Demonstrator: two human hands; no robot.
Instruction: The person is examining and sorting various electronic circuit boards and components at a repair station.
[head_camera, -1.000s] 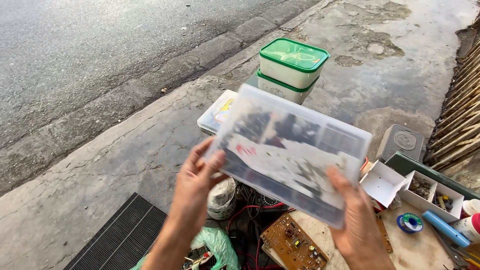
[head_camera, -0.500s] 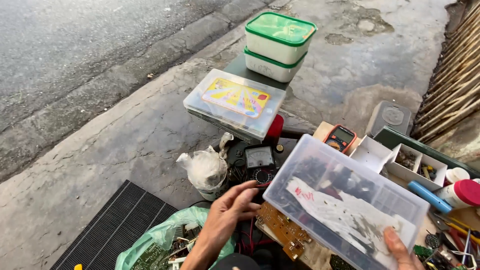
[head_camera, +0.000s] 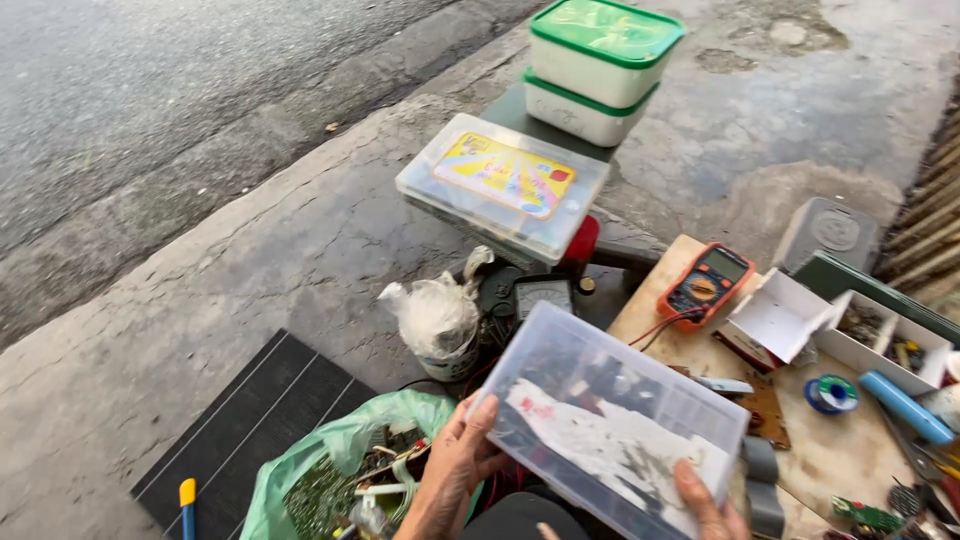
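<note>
Both my hands hold a clear plastic box (head_camera: 610, 425) with small dark parts and a white paper inside. My left hand (head_camera: 455, 470) grips its left edge, fingers under the rim. My right hand (head_camera: 705, 500) holds the lower right edge, thumb on the lid. The box is tilted low over the wooden board (head_camera: 840, 455), above a green plastic bag (head_camera: 330, 450) full of wires and circuit scrap.
A second clear box (head_camera: 500, 185) with a yellow card lies ahead. Two white tubs with green lids (head_camera: 600, 65) are stacked behind it. An orange multimeter (head_camera: 705, 285), open white cartons (head_camera: 850, 330), a solder reel (head_camera: 830, 392) and a tied white bag (head_camera: 435, 315) are around. A dark ribbed mat (head_camera: 245, 425) lies left.
The clear box came down from in front of my view to low over the board. My left hand let go, dipped toward the clutter, then took the box's left edge again.
</note>
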